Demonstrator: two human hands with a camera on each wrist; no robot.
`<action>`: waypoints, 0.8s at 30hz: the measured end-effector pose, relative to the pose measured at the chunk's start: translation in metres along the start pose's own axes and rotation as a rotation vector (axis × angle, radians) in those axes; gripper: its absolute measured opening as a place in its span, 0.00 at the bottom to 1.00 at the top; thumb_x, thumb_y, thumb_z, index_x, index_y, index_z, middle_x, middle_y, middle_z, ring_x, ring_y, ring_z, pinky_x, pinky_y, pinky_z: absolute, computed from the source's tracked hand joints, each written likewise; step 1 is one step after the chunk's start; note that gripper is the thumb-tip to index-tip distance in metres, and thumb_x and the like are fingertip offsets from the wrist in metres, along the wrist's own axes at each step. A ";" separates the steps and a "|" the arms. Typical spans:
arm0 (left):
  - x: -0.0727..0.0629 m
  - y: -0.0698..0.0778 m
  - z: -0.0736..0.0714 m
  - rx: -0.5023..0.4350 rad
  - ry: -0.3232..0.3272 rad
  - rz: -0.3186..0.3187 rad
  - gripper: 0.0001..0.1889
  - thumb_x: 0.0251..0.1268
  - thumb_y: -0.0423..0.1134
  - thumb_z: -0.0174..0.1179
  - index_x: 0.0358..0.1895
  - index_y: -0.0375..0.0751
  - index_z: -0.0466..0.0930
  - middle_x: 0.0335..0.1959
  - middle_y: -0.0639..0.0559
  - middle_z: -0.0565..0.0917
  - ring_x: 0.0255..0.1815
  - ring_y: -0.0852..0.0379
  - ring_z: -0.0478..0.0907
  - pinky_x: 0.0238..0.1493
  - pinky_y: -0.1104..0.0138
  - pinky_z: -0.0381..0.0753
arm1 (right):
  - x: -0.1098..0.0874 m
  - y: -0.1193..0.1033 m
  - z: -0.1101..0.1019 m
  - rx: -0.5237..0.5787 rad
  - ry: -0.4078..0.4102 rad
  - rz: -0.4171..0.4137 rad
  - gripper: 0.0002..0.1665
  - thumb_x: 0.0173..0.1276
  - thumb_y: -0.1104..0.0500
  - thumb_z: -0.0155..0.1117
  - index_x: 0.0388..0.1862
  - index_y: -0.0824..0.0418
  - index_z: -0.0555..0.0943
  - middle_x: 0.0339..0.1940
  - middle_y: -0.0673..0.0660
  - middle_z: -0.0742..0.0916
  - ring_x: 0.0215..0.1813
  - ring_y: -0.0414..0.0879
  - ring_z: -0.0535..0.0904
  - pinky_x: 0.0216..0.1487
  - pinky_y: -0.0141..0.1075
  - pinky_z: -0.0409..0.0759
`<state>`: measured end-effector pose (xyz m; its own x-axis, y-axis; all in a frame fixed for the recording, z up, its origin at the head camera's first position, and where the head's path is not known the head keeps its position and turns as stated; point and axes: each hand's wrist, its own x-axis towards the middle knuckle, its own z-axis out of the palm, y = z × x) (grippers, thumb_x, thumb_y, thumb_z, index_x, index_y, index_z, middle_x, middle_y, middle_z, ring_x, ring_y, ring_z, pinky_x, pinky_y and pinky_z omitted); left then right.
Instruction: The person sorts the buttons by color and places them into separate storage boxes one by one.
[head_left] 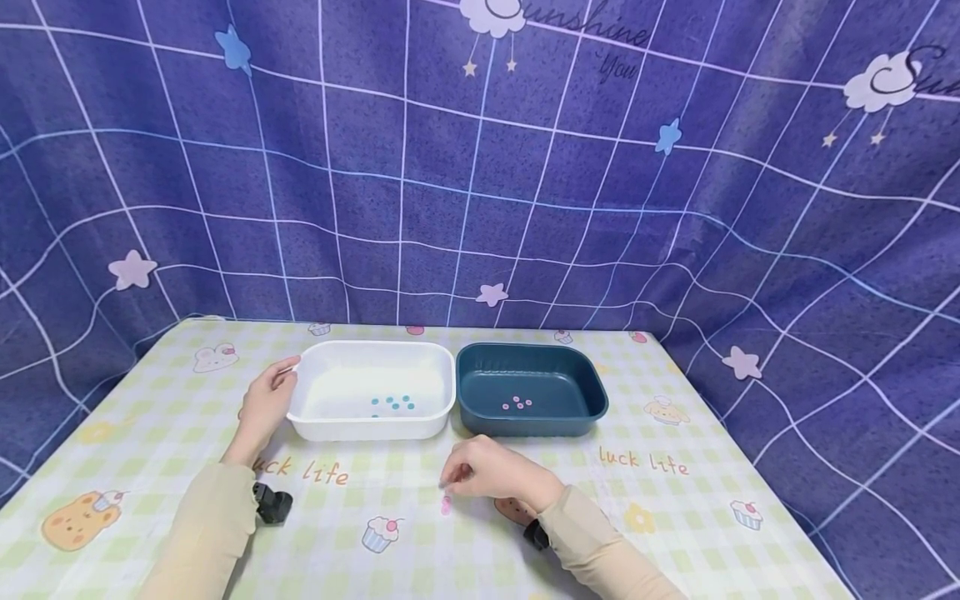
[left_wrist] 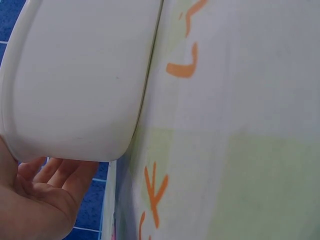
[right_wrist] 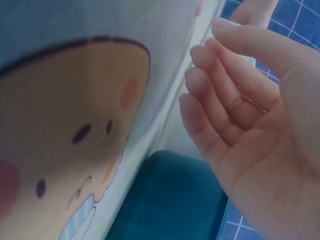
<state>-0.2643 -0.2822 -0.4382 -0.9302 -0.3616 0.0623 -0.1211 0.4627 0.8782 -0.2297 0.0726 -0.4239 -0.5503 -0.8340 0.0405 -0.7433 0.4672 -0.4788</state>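
Note:
My left hand (head_left: 267, 408) holds the left end of a white plastic basin (head_left: 367, 431), its fingertips at the rim. In the left wrist view the fingers (left_wrist: 62, 175) pass behind the basin's end wall, partly hidden. Several small teal button-like discs (head_left: 389, 400) lie inside. My right hand (head_left: 491, 471) hovers low over the tablecloth, before the dark teal basin (head_left: 532, 427). Its thumb and bent fingers (right_wrist: 200, 85) stand apart with nothing seen between them. Close by its fingertips lie small pink pieces (head_left: 446, 505). Several pink button-like discs (head_left: 517, 406) lie in the dark basin.
Both basins stand side by side on a green-checked tablecloth (head_left: 315, 525) printed with cartoons and lettering. A blue curtain (head_left: 360, 217) with a grid pattern hangs behind the table and along its right side. Black wrist devices (head_left: 273, 503) sit at both sleeves.

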 end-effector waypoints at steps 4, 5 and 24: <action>0.000 0.001 0.000 0.002 -0.003 -0.014 0.25 0.74 0.48 0.36 0.71 0.48 0.59 0.67 0.39 0.68 0.69 0.36 0.60 0.62 0.34 0.39 | -0.001 0.001 0.001 0.004 -0.036 0.004 0.06 0.57 0.63 0.68 0.35 0.59 0.86 0.30 0.48 0.86 0.30 0.29 0.76 0.35 0.17 0.73; -0.001 0.001 0.000 0.002 -0.004 -0.014 0.25 0.74 0.48 0.36 0.71 0.48 0.59 0.67 0.39 0.68 0.69 0.36 0.60 0.62 0.34 0.38 | -0.001 0.001 0.001 -0.002 -0.043 0.001 0.06 0.57 0.63 0.68 0.35 0.58 0.86 0.29 0.48 0.86 0.30 0.29 0.75 0.35 0.17 0.73; -0.001 0.002 0.000 0.009 -0.002 -0.003 0.25 0.74 0.48 0.37 0.71 0.48 0.59 0.67 0.40 0.68 0.69 0.36 0.60 0.62 0.35 0.40 | 0.001 0.002 0.003 -0.073 -0.065 -0.064 0.04 0.57 0.60 0.70 0.33 0.55 0.88 0.25 0.45 0.81 0.27 0.27 0.71 0.34 0.15 0.70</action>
<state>-0.2631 -0.2809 -0.4368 -0.9307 -0.3610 0.0590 -0.1266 0.4693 0.8739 -0.2305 0.0717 -0.4278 -0.4764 -0.8792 0.0109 -0.8035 0.4302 -0.4115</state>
